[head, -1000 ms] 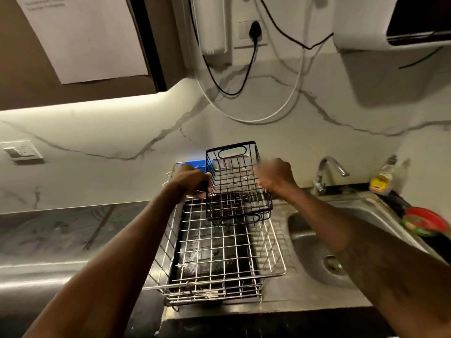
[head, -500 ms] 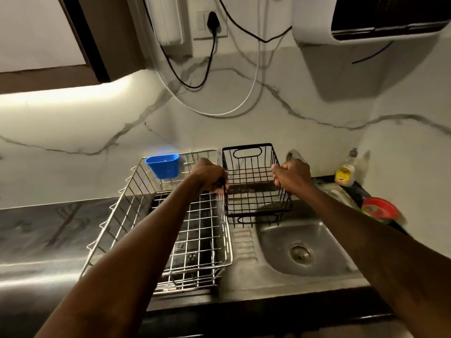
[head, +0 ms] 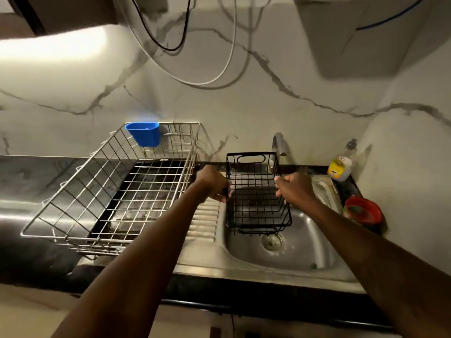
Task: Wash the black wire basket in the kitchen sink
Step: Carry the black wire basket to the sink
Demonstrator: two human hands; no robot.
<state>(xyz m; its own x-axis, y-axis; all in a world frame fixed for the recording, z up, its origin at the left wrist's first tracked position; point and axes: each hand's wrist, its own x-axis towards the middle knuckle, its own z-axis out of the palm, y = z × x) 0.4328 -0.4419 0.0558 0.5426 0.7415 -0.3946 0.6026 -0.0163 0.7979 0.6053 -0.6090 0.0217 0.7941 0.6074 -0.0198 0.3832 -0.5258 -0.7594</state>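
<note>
The black wire basket (head: 256,191) is hanging over the sink's (head: 305,250) back-left corner, its long axis running front to back. The left hand (head: 212,182) and right hand (head: 294,189) are each gripping a side rim. The tap (head: 278,145) is standing just behind, slightly rightward.

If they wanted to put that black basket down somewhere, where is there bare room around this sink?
The steel sink basin lies bare under the black wire basket, held by the left hand and right hand. The ribbed drainboard beside the silver wire dish rack is bare. The right corner is crowded: soap bottle, red bowl.
</note>
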